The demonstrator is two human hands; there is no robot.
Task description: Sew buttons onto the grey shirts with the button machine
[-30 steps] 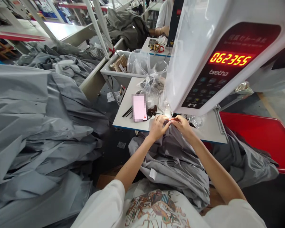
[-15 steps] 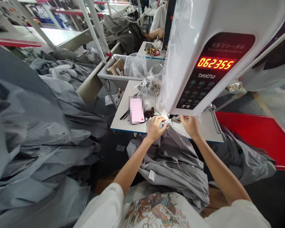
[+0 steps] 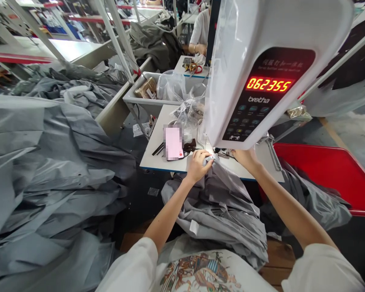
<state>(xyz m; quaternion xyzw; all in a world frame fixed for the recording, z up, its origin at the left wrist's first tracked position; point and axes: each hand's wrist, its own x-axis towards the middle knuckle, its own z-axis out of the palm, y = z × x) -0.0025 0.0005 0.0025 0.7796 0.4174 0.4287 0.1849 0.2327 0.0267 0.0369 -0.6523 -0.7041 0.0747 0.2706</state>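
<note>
My left hand (image 3: 197,166) pinches an edge of the grey garment (image 3: 219,207), which is heaped on my lap and rises to the white machine table (image 3: 158,156). My right hand (image 3: 245,158) rests at the table under the white industrial sewing machine head (image 3: 261,81), its fingertips hidden by the head. Its red display reads 062355. A small metal part (image 3: 222,155) lies between my hands, close to the needle area, which the head mostly hides. A blurred phone (image 3: 173,142) lies left of my hands, beside a dark leather piece (image 3: 189,147).
A large heap of grey fabric (image 3: 48,174) lies to my left. A red tray (image 3: 325,170) stands on the right. Clear plastic bags (image 3: 190,111) sit on the table behind the machine, by a white bin (image 3: 140,97). A co-worker (image 3: 199,34) sits at a table farther on.
My right hand has moved right and slid partly behind the machine head. My left hand and the fabric in it have hardly moved. The view has shifted slightly.
</note>
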